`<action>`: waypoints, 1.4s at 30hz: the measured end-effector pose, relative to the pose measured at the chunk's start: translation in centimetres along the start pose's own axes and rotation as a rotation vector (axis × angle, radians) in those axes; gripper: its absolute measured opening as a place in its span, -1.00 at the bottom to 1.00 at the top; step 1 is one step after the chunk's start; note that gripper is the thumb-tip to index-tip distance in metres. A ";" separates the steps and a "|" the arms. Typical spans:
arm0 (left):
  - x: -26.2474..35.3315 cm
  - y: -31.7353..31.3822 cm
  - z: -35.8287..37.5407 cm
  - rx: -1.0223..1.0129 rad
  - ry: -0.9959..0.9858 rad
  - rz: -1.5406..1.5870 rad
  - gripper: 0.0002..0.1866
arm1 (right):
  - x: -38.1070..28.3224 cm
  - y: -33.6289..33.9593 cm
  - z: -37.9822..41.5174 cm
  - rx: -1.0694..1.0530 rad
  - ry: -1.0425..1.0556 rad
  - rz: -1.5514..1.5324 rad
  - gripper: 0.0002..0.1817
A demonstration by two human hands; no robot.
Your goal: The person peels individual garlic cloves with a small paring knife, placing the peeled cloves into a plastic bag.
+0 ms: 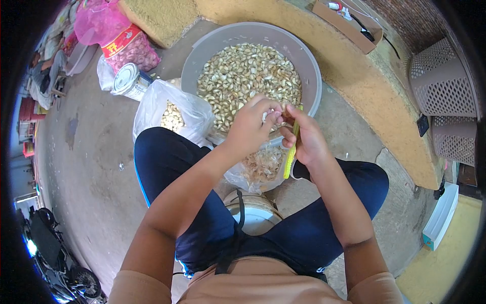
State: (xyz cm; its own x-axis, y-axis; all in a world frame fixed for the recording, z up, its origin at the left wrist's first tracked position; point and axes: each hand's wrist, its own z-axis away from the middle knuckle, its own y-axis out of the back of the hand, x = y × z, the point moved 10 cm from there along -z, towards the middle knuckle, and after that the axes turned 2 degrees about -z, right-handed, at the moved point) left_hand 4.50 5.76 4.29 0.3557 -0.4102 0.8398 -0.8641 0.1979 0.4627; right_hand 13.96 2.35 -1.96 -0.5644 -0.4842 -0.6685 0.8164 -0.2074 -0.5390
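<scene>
Over the near rim of a large grey tub (310,53), my left hand (252,124) pinches a pale garlic clove (265,116) between its fingertips. My right hand (307,134) is closed around a yellow-green knife handle (289,161), its fingertips close to those of the left; the blade is hard to make out. Unpeeled garlic cloves (243,71) fill much of the tub. To its left, a white plastic bag (149,109) holds peeled cloves (172,117). Below my hands lies a clear bag of papery skins (263,166), between my legs.
A pail (248,205) is between my thighs. Farther left stand a paint can (130,81) and a pink mesh sack of garlic (132,53). A yellow ledge (364,96) curves behind the tub, bearing a cardboard box (349,30). Perforated baskets (443,83) are at right, a motorcycle (55,253) lower left.
</scene>
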 end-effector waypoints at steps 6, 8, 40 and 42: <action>0.0 -0.7 0.1 -0.061 -0.043 -0.055 -0.89 | -1.5 1.2 -0.1 0.104 0.095 0.280 -0.76; 0.4 -1.0 0.3 -0.075 -0.040 -0.054 -0.89 | -1.0 1.4 -0.2 0.102 0.057 0.155 -0.76; 0.9 1.2 -0.7 -0.003 -0.071 -0.034 -0.88 | -4.0 -2.2 1.2 -0.084 0.485 1.154 -0.73; 0.8 1.1 -0.6 -0.015 -0.074 -0.051 -0.89 | -4.1 -2.2 1.3 -0.074 0.489 1.170 -0.72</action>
State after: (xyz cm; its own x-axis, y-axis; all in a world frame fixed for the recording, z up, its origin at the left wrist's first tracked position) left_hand 4.04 6.20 5.67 0.3710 -0.4845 0.7922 -0.8401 0.1885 0.5086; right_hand 14.66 3.73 2.62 0.4869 0.0208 -0.8732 0.8562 0.1862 0.4819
